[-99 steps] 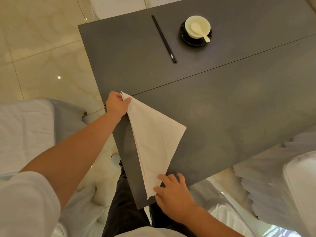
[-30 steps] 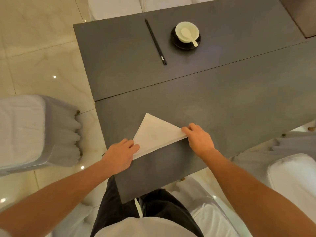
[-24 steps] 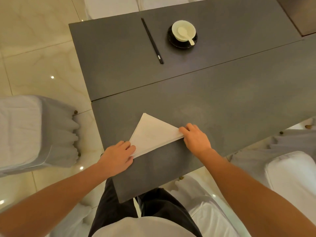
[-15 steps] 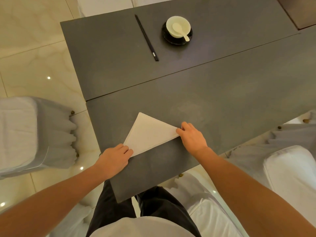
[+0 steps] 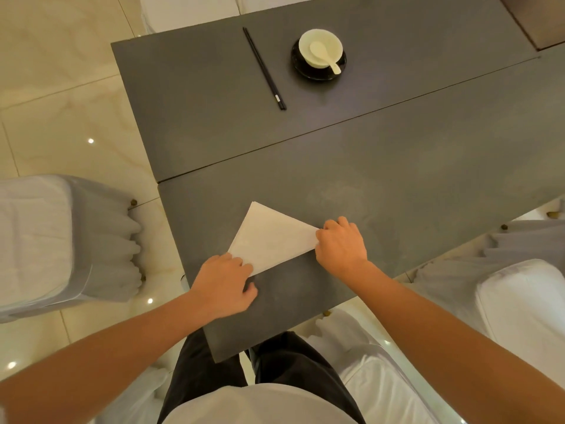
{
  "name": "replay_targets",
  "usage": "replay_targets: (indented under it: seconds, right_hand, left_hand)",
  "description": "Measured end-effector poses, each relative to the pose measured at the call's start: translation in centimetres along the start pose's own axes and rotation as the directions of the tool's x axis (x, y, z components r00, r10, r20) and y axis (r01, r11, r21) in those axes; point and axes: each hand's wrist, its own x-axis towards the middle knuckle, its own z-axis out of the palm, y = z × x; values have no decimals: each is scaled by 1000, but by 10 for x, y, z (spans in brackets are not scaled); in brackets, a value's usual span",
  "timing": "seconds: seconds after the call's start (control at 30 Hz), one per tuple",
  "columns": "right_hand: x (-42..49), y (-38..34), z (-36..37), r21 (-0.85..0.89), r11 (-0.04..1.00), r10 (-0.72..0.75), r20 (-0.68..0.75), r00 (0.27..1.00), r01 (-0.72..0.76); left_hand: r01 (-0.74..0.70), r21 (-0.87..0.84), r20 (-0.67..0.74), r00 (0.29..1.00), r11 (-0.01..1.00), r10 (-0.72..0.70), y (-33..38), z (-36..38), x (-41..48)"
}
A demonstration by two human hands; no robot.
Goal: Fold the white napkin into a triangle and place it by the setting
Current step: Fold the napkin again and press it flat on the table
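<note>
The white napkin [image 5: 270, 237] lies flat on the dark grey table [image 5: 382, 166] as a small triangle, its apex pointing away from me. My left hand [image 5: 224, 284] presses on its near-left corner with fingers over the edge. My right hand [image 5: 341, 244] grips its right corner with curled fingers. The setting sits at the far side: a cream bowl with a spoon [image 5: 321, 50] on a black saucer [image 5: 302, 71], and black chopsticks [image 5: 264, 68] to its left.
White-covered chairs stand at the left [image 5: 55, 243], at the right [image 5: 519, 301] and beyond the table's far edge. A seam runs across the tabletop between the napkin and the setting. The floor is pale glossy tile.
The large triangle seen 3.3 s ago has been folded into a smaller one lying crosswise. Over the last second both hands stay on its corners; only the view shifts.
</note>
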Motion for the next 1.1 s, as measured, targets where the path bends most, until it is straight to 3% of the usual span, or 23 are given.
replay_targets:
  seconds: [0.07, 0.13, 0.2, 0.27, 0.37, 0.53, 0.73, 1.1]
  right_hand:
    - [3, -11, 2, 114, 993, -6, -117, 993, 20]
    - [9, -31, 3, 226, 969, -54, -192, 980, 98]
    - [17, -55, 5, 321, 933, -101, -201, 974, 163]
    - [25, -72, 11, 377, 915, -112, -108, 988, 145]
    - [27, -76, 34, 309, 950, -65, 58, 996, 44]
    - [9, -64, 55, 224, 975, -15, 75, 997, -2]
    - [-20, -30, 64, 135, 981, 124, 107, 987, -138]
    - [-19, -30, 55, 129, 978, 136, 183, 974, -161]
  left_hand:
    - [-36, -3, -190, 981, 999, 35, 4, -3, 13]
    - [-19, -13, -276, 961, 1000, 14, 6, 1, 31]
    - [20, -52, -249, 968, 998, -32, 9, 4, 50]
    - [30, -42, -169, 985, 999, -37, 9, 10, 66]
    - [-15, 13, -90, 996, 1000, 16, -1, 22, 78]
    - [-62, 64, -70, 995, 996, 66, -17, 31, 80]
    - [-13, 28, -70, 997, 1000, 15, -17, 29, 79]
    - [73, 25, -23, 997, 997, -73, -19, 61, 3]
